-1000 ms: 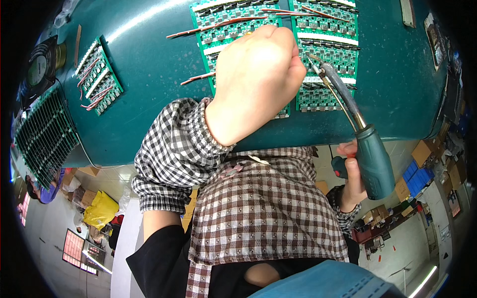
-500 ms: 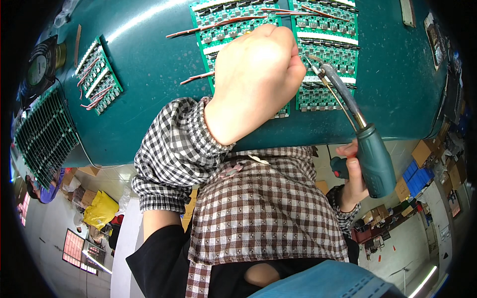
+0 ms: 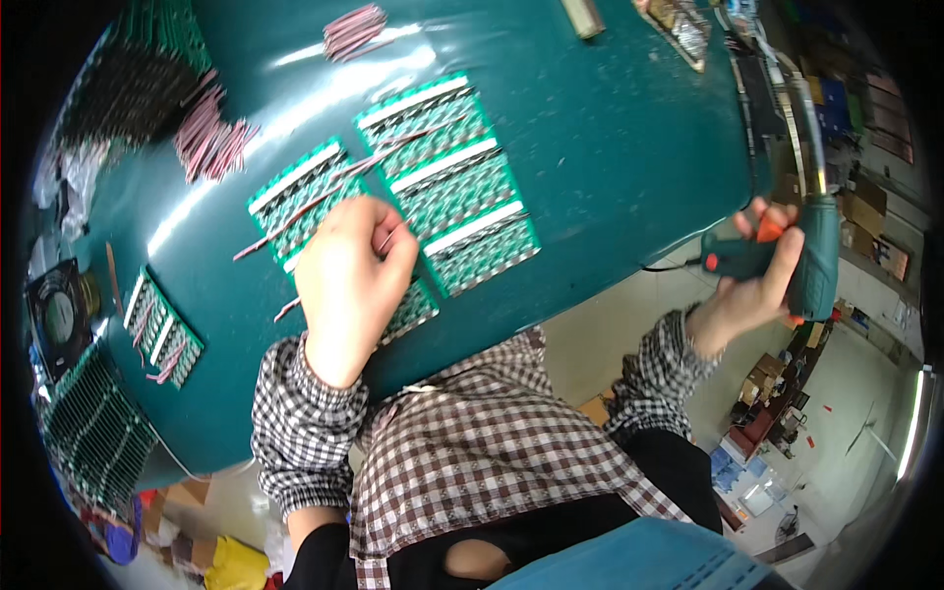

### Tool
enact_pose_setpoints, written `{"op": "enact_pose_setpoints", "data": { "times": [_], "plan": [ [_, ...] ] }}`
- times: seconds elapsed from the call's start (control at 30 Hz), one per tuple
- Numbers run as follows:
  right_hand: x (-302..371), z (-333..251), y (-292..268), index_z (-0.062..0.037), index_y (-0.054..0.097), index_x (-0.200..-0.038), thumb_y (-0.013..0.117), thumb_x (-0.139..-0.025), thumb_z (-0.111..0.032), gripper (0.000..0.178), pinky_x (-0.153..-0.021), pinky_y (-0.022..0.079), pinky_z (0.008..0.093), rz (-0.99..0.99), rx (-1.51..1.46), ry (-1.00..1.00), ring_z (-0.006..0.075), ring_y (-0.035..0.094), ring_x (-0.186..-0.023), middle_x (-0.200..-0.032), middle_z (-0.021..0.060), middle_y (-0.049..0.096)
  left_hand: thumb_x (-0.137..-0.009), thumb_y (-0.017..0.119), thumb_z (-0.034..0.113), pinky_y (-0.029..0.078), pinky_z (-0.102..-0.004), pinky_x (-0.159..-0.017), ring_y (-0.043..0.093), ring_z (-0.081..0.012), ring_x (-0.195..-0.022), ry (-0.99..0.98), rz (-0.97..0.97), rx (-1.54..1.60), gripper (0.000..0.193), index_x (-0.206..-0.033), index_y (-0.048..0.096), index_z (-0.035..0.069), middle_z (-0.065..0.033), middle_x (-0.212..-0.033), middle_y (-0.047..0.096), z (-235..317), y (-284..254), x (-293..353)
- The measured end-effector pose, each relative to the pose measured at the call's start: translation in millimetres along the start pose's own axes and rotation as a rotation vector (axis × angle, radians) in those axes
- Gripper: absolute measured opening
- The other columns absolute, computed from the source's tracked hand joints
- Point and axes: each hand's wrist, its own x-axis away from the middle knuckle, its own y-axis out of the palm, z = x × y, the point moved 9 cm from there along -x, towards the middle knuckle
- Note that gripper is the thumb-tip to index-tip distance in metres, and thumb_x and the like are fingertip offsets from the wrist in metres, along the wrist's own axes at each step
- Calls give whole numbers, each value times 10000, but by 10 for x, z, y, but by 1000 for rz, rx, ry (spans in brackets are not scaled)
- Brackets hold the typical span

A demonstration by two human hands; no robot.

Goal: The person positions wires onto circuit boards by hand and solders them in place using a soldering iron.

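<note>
Two green circuit-board panels lie side by side on the bench, the right panel and the left panel, with white strips and rows of dark parts. My left hand is over the left panel, thumb and forefinger pinched on a thin red wire; the palm hides part of the boards. A long red-and-black wire lies across both panels. Out past the bench's right edge, my right hand grips a green soldering gun with a red trigger, its metal tip pointing up and away from the boards.
Wire bundles lie at the back, one in the middle and one at left. A smaller board panel, a fan and a rack of boards stand at left. A pale block sits at the back.
The soldering gun has swung away from the boards to the right, past the bench edge. My left hand stays at the left panel. The whole view has turned and shifted, showing more wire bundles.
</note>
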Motion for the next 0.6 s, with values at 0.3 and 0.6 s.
{"op": "enact_pose_setpoints", "data": {
  "times": [0.3,0.6],
  "plan": [
    [-302,494,171,65,623,-992,662,-826,-103,239,-553,571,303,24,-17,104,240,673,-730,-860,135,653,-731,634,90,460,-297,-575,577,-171,-596,-40,-54,-15,56,-761,602,54,-55,-670,577,5,60,-1],
    [659,577,327,77,499,-1106,478,-950,-238,351,-549,589,282,-368,-579,697,239,651,-807,-886,136,606,-739,620,97,450,-323,-571,575,-203,-620,78,31,-11,62,-772,587,54,-56,-692,563,121,63,-68]
  ]
}}
